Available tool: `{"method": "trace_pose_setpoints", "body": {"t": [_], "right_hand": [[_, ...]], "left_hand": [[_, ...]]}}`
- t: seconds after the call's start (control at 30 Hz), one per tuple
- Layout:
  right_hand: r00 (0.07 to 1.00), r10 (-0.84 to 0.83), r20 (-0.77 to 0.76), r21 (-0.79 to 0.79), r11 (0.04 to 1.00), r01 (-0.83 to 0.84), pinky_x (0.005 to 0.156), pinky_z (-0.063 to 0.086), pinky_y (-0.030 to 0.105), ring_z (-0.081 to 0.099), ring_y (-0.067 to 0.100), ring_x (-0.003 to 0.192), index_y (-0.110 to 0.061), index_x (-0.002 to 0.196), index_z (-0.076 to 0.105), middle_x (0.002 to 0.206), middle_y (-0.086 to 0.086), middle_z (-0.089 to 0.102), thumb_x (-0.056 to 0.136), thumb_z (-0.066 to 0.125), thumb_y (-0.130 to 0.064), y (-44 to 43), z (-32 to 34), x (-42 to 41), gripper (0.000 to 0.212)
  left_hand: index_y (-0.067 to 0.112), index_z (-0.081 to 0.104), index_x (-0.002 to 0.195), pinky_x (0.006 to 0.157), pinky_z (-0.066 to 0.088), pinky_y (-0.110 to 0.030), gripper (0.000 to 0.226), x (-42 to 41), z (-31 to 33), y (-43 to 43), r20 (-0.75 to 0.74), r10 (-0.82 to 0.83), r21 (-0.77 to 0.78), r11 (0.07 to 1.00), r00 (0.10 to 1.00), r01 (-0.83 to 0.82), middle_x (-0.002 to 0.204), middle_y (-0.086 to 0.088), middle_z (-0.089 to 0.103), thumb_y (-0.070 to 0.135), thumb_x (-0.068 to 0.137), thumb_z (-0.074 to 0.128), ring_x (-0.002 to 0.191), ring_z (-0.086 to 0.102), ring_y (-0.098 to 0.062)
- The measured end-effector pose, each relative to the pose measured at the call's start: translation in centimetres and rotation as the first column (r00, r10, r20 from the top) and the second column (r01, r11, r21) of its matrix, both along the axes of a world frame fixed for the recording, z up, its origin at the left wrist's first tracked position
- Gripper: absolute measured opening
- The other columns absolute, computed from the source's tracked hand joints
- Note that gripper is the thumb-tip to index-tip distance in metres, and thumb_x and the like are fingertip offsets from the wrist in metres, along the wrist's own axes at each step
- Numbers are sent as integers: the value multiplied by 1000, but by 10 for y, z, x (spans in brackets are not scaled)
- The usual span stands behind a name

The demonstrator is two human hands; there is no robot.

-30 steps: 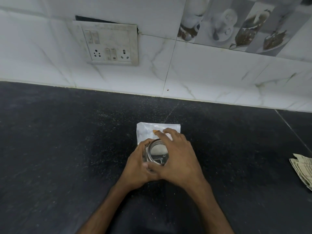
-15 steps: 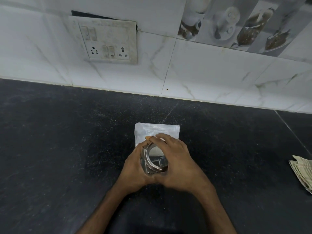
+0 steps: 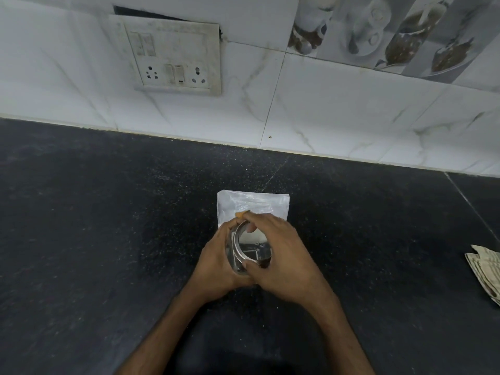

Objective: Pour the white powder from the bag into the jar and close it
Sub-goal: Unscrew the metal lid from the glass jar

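Hands meet low in the middle of a black speckled countertop [image 3: 108, 226], both wrapped round a small glass jar [image 3: 232, 255]. The left hand [image 3: 216, 263] grips the jar from the left, its thumb curled over the near side and its fingers bent round the far side; how tightly the hidden fingers lie cannot be told. The right hand [image 3: 284, 263] comes over from the right and holds the metal-rimmed lid [image 3: 253, 243], thumb pressed on the near edge of the rim and fingers curled across the far edge. The lid sits tilted, its left rim lifted so that the shiny band shows as an arc. Whether it is seated on the jar's mouth cannot be told. Something pale shows through the lid, but whether that is powder or a reflection is unclear.

Just behind the jar, touching the fingertips, a clear plastic bag [image 3: 253, 204] lies flat on the counter, looking limp. A small orange piece [image 3: 241, 214] shows at its near edge beside the right index finger.

A white switchboard [image 3: 173, 58] with sockets is set in the marbled tiled wall [image 3: 338, 109]. Folded paper notes [image 3: 484, 269] lie at the right edge, well apart from the hands.
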State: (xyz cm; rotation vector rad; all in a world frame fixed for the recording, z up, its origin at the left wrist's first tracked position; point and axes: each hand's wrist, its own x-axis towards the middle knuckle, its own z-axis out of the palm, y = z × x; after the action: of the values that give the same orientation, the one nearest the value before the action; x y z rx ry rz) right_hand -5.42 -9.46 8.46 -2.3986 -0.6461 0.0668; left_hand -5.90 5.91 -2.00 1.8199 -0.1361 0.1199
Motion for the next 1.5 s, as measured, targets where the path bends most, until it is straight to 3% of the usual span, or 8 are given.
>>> {"method": "trace_pose_setpoints", "body": {"t": [0.13,0.37,0.5,0.93,1.1,1.23,1.4,1.5], "right_hand": [[996,-61,65,-49,997,64,119,26,44,37,-3,131,-33,144,40,140,-12,47,65,76,-53,-4,2,3,89],[999,37,-32,-81,996,-40,123,12,49,30,0,140,-36,144,37,147,-14,41,68,79,-40,-8,1,6,88],[997,-73,-18,43,996,73,111,39,41,51,8,124,-23,141,49,133,-7,54,68,86,-39,-7,2,7,84],[995,83,-60,-141,986,-91,122,19,46,28,5,145,-34,150,35,155,-9,39,68,77,-40,-11,7,9,93],[999,15,-43,-124,992,-21,109,41,38,50,10,124,-26,141,52,136,-9,49,69,81,-42,-5,9,10,79],[990,105,-98,-217,968,-124,123,13,41,20,8,150,-37,152,33,160,-12,29,67,82,-48,-12,11,16,99],[999,34,-43,-161,986,-40,110,39,41,45,11,128,-28,142,51,141,-9,44,71,78,-45,-6,11,11,77],[987,131,-93,-254,955,-151,121,17,36,26,10,146,-36,149,39,159,-10,29,69,78,-47,-10,12,15,90]], "left_hand": [[38,47,135,101,53,-45,101,0,1,1,2,1,-5,1000,1000,-1,132,11,63,28,49,98,123,62,-14],[37,47,136,101,52,-41,103,0,1,1,3,-5,-16,1000,1000,5,133,11,62,39,47,99,124,62,-13],[40,47,135,100,53,-38,103,0,3,1,3,-3,-3,1000,1000,3,132,14,62,44,47,99,122,62,-11],[43,46,137,100,51,-34,103,0,2,0,0,-3,-21,1000,1000,3,135,14,61,44,48,99,124,61,-9],[38,47,137,99,54,-38,105,0,0,1,-21,-18,-31,999,1000,17,132,13,63,37,46,100,122,62,-10],[41,45,137,102,50,-29,106,0,1,1,-9,-18,-32,999,1000,17,135,15,61,40,47,99,125,60,-8],[38,47,135,99,54,-37,103,1,2,1,-21,-8,-22,1000,1000,7,131,12,63,36,47,99,122,63,-12],[36,48,136,100,53,-43,103,1,-1,1,-12,-8,-29,1000,1000,7,132,9,64,33,47,100,122,63,-15]]}}
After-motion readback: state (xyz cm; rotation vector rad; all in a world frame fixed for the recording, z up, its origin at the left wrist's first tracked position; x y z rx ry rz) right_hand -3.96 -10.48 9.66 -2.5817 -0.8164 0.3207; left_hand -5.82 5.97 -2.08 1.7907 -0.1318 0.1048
